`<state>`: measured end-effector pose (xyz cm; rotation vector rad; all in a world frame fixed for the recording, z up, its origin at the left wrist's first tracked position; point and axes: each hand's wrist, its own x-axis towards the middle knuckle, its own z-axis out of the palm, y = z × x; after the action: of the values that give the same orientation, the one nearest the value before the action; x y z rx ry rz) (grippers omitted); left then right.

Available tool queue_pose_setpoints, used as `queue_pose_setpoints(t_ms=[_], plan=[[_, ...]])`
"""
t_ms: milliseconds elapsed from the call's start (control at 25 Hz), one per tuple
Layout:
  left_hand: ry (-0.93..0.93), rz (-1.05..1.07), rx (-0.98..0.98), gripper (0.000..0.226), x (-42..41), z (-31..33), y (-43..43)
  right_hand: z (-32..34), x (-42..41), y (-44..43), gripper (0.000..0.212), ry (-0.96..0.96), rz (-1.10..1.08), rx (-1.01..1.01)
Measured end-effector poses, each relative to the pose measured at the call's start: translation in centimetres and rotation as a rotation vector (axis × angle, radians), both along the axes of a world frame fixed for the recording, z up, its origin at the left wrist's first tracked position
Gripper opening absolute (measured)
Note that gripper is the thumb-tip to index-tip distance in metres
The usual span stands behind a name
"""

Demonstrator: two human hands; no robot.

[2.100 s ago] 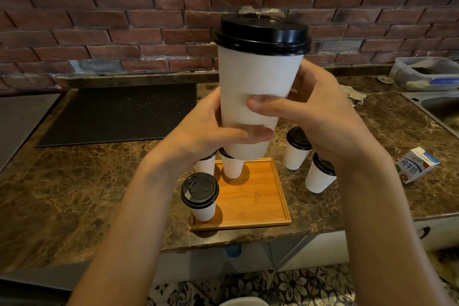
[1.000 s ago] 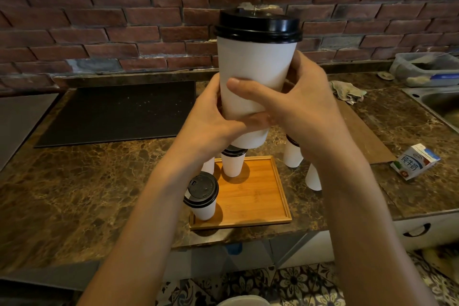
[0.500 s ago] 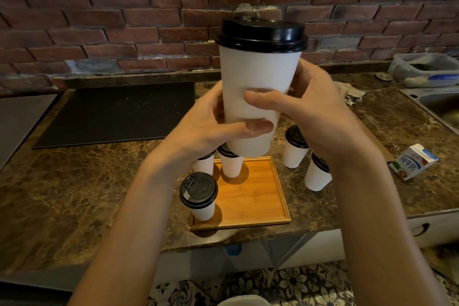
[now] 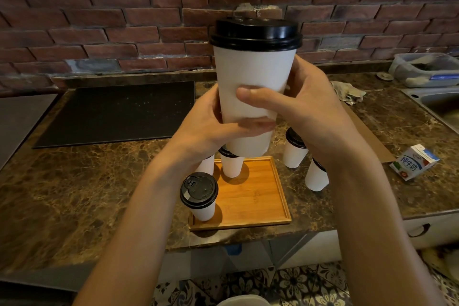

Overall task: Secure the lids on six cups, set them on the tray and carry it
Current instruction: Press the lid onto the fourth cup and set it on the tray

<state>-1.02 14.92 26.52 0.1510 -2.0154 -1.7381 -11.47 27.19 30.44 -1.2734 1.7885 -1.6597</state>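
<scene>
A white paper cup (image 4: 250, 74) with a black lid (image 4: 255, 33) is held upright in the air, close to the camera. My left hand (image 4: 211, 126) grips its lower part from the left and my right hand (image 4: 305, 109) grips it from the right, thumb across the front. Below stands a wooden tray (image 4: 253, 196) on the marble counter. On the tray are a lidded cup (image 4: 200, 196) at the front left, another lidded cup (image 4: 231, 163) at the back and a third (image 4: 206, 164) mostly hidden by my left wrist. Two lidded cups (image 4: 294, 148) (image 4: 316, 176) stand on the counter right of the tray.
A small milk carton (image 4: 413, 161) lies on the counter at the right. A black mat (image 4: 116, 112) covers the back left. A brown board (image 4: 365, 136), a crumpled cloth (image 4: 347, 93), a plastic container (image 4: 427, 69) and a sink (image 4: 439, 104) are at the right. The brick wall stands behind.
The cup in both hands has moved slightly, rising then lowering a little. My right thumb has shifted across the cup's front. The cups on the tray and counter have not moved.
</scene>
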Motion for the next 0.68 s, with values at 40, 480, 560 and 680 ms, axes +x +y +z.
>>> queue_pose_setpoints(t_ms=[40, 480, 560, 680], plan=[[0.002, 0.021, 0.001, 0.058, -0.1, 0.0, 0.1, 0.0, 0.1, -0.1, 0.068, -0.005, -0.016, -0.004], [0.050, 0.199, -0.019, 0.056, -0.6, -0.7, 0.3, -0.5, 1.5, -0.8, 0.082, 0.171, -0.297, 0.031], [0.048, 0.215, -0.017, 0.055, -0.7, -0.8, 0.3, -0.5, 1.7, -0.9, 0.085, 0.205, -0.324, 0.047], [0.050, 0.219, -0.025, 0.055, -0.7, -0.8, 0.3, -0.5, 1.6, -0.8, 0.082, 0.202, -0.322, 0.037]])
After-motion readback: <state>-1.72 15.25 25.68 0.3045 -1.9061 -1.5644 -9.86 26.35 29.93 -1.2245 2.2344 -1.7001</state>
